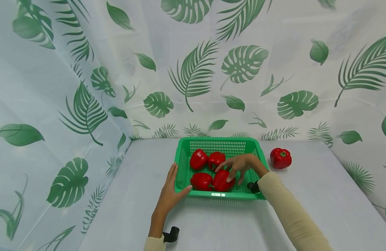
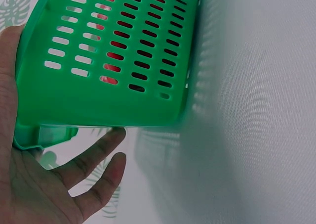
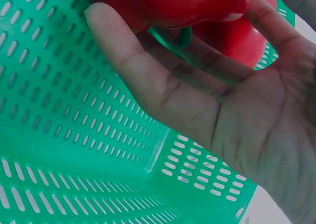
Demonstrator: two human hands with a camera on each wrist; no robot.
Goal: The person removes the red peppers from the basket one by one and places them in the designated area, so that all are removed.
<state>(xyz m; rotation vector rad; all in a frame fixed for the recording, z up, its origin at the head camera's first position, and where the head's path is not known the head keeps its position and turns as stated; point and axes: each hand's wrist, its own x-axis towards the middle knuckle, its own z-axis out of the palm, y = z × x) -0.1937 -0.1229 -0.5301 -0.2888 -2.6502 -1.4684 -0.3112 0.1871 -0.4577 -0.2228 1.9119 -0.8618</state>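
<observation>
A green plastic basket [image 1: 219, 139] with slotted walls holds several red bell peppers. My left hand [image 1: 170, 193] rests against its front left corner, fingers straight along the left side and thumb at the front rim. In the left wrist view, two straight fingers [image 2: 94, 157] extend beside the basket's wall [image 2: 98, 105]. Inside the basket, my right hand [image 1: 240, 165] holds the front right bell pepper [image 1: 223, 181], fingers and thumb bent around it. The right wrist view shows that bell pepper [image 3: 173, 4] between thumb and fingers, with a green stem below it. Another bell pepper [image 1: 201, 181] lies directly left of it.
Two more bell peppers sit in the back of the basket, one [image 1: 198, 159] at left and one [image 1: 216, 159] nearer the middle. A single bell pepper [image 1: 280, 158] stands on the white table [image 1: 318, 195] right of the basket. Leaf-patterned sheets [image 1: 193, 115] surround the table.
</observation>
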